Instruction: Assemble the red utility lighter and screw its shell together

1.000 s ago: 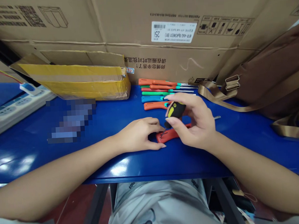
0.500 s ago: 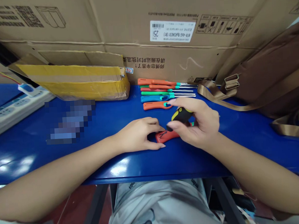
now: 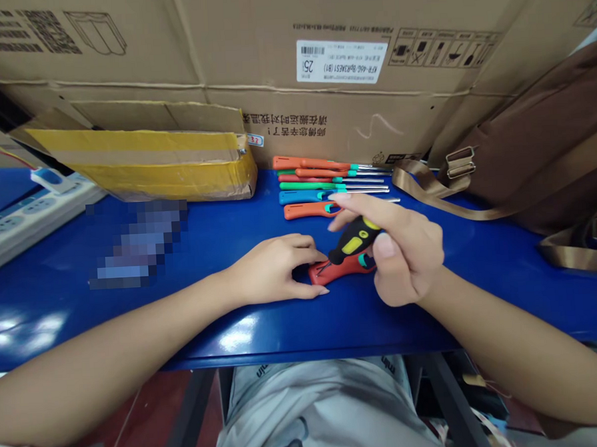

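Note:
On the blue table lies a red long-necked lighter point(image 3: 345, 266), its handle end pinched between the thumb and fingers of my left hand point(image 3: 285, 267). My right hand point(image 3: 404, 248) grips a black and yellow screwdriver point(image 3: 352, 241), tilted, with its thin shaft pointing down to the left at the handle end of the lighter. Whether the tip sits in a hole there I cannot tell. The metal neck of this lighter is hidden behind my right hand. Just beyond lies an orange lighter point(image 3: 305, 211), partly covered by my right fingers.
Behind it lie several more lighters, among them a blue one point(image 3: 297, 197) and a green one point(image 3: 304, 185). A yellow-taped cardboard box point(image 3: 176, 180) and a power strip point(image 3: 32, 214) stand left. A large carton point(image 3: 272, 98) closes the back; a brown bag point(image 3: 534, 131) with straps lies right.
My right hand has turned on the screwdriver handle: its thumb has moved right and more of the handle shows. My left hand and the red lighter stay in place.

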Motion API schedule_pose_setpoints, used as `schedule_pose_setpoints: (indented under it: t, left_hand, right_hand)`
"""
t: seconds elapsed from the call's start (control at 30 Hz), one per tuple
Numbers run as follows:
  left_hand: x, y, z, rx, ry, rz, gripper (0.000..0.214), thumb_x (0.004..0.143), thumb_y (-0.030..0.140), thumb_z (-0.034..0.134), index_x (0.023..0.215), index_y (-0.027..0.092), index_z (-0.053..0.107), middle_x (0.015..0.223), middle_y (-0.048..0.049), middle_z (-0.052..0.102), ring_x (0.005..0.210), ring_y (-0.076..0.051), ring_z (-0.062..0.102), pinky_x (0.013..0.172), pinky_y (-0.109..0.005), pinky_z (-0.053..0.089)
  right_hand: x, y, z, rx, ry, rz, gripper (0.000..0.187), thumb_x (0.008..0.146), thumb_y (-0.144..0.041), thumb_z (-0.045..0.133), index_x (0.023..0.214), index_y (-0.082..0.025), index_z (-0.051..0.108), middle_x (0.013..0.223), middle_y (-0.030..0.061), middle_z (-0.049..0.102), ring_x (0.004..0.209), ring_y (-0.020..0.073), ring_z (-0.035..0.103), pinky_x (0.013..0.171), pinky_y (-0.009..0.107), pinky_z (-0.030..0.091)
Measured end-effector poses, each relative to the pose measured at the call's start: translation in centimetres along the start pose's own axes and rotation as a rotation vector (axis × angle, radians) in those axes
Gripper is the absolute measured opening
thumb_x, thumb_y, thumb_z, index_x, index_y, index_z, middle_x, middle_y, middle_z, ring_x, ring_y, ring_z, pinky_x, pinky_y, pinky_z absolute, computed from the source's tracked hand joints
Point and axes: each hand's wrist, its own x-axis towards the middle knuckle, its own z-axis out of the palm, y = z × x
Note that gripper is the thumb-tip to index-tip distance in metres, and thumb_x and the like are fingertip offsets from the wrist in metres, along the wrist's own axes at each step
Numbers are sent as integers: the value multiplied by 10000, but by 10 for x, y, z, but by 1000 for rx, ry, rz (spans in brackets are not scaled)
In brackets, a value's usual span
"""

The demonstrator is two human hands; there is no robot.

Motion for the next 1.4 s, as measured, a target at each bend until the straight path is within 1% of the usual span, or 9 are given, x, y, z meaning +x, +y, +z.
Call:
schedule_pose_setpoints:
  t: [0.1, 0.23, 0.43, 0.63, 0.77, 0.83, 1.0, 1.2, 1.4]
  left_hand:
    - [0, 0, 0, -2, 0, -1, 371, 892, 504, 731, 1094, 193, 749, 1025, -59, 703, 991, -224, 670, 860, -311, 525]
    - [0, 1, 0, 3, 1, -9, 340, 889, 490, 736, 1071, 202, 754, 1014, -52, 703, 954, -210, 674, 840, -298, 526]
    - [0, 1, 0, 3, -7, 0, 395, 902, 496, 719, 1157, 193, 734, 1057, -68, 702, 998, -224, 675, 879, -318, 531]
    - [0, 2, -1, -3, -7, -12, 350, 892, 487, 729, 1084, 194, 738, 1020, -46, 689, 947, -200, 673, 816, -283, 523]
    - [0, 2, -1, 0, -22, -7, 373, 906, 497, 716, 1141, 209, 737, 1068, -59, 699, 1009, -220, 675, 894, -311, 527]
    - [0, 1, -1, -8, -19, -6, 391, 907, 497, 716, 1166, 204, 732, 1079, -64, 702, 1023, -226, 676, 907, -319, 529]
    - [0, 0, 0, 6, 12, -1, 373, 896, 501, 726, 1112, 198, 741, 1026, -54, 706, 980, -220, 679, 862, -309, 524]
    - [0, 2, -2, 10, -9, 3, 368, 895, 500, 732, 1095, 190, 743, 987, -54, 691, 931, -208, 670, 789, -280, 510]
    - [0, 0, 0, -6, 2, 1, 359, 898, 486, 728, 1110, 196, 745, 1008, -52, 705, 970, -216, 685, 869, -307, 528]
  right_hand:
    - [0, -1, 3, 34, 12, -9, 446, 982, -175, 452, 1409, -208, 581, 1230, 80, 765, 950, 218, 780, 781, 364, 665]
    - [0, 0, 3, -99, 68, -39, 266, 919, -213, 651, 1184, -233, 669, 1021, 27, 810, 748, 168, 760, 641, 262, 632]
    - [2, -3, 1, 65, 9, -9, 385, 958, -136, 426, 1284, -168, 627, 1123, 98, 772, 933, 209, 759, 796, 363, 648]
    - [5, -1, 1, -79, 60, -105, 172, 918, -229, 675, 1089, -236, 660, 746, -12, 738, 582, 147, 662, 519, 266, 569]
    - [3, -2, 1, 33, 33, -32, 382, 994, -165, 407, 1289, -185, 649, 1083, 86, 786, 889, 202, 765, 763, 350, 649]
    - [3, -3, 1, 54, 10, 25, 428, 980, -132, 405, 1343, -182, 626, 1168, 86, 777, 968, 207, 771, 843, 362, 650]
    - [5, -2, 0, -116, 87, -5, 191, 927, -259, 705, 1117, -250, 718, 975, 18, 821, 769, 182, 776, 721, 273, 652]
    - [-3, 0, 2, 94, 31, 76, 474, 1047, -214, 330, 1466, -179, 550, 1244, 93, 756, 914, 200, 775, 777, 346, 656]
    - [1, -3, 3, -105, 94, 5, 214, 898, -207, 715, 1110, -230, 692, 944, 0, 812, 734, 156, 760, 670, 245, 628]
